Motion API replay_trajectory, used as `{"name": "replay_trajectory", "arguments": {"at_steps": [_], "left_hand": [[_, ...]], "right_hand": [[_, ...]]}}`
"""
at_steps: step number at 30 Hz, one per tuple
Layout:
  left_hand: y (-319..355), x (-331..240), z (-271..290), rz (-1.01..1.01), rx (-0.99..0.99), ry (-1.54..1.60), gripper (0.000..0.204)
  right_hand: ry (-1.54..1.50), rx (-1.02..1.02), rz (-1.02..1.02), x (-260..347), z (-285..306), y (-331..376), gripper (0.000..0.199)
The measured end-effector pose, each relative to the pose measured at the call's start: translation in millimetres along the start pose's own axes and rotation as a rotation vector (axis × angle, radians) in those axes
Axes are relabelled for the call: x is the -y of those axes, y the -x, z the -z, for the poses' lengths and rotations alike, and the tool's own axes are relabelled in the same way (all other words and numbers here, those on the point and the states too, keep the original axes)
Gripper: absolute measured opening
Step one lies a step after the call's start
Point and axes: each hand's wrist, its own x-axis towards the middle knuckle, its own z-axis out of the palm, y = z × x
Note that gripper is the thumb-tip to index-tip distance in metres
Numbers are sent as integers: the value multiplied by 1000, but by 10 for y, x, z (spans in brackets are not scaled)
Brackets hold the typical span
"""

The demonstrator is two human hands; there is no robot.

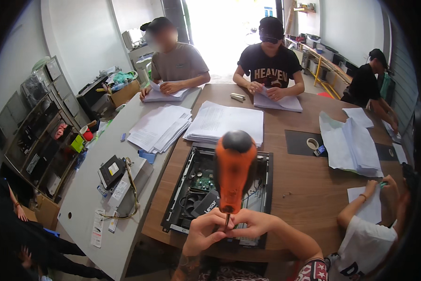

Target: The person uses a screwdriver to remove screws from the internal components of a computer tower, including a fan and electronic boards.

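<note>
A screwdriver (235,180) with an orange and black handle stands up close to the camera, its handle uppermost. My left hand (205,232) and my right hand (255,222) meet at its thin metal shaft, fingers pinched around it; the tip is hidden among them. Beneath lies an opened desktop computer case (174,199) on the brown table. Inside it show a black fan (190,204), a green circuit board (204,181) and a flat black drive-like piece (206,204) with white lettering. The screwdriver and my hands cover part of the case.
Left of the case, a power supply (125,187) with cables and an optical drive (112,170) lie on the grey table (81,206). Paper stacks (231,119) stand beyond the case. Co-workers handle papers across the table and at the right. A tape roll (312,144) lies right.
</note>
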Motion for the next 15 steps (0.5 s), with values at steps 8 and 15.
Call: {"name": "replay_trajectory", "arguments": {"at_steps": [8,15], "left_hand": [[32,74,-3,90,-63,-13,21],[101,97,67,40,-26,-125,13]], "right_hand": [[146,-126,137,-91,-22,-2,20],[155,-76,22,-53,-54,-23,16]]}}
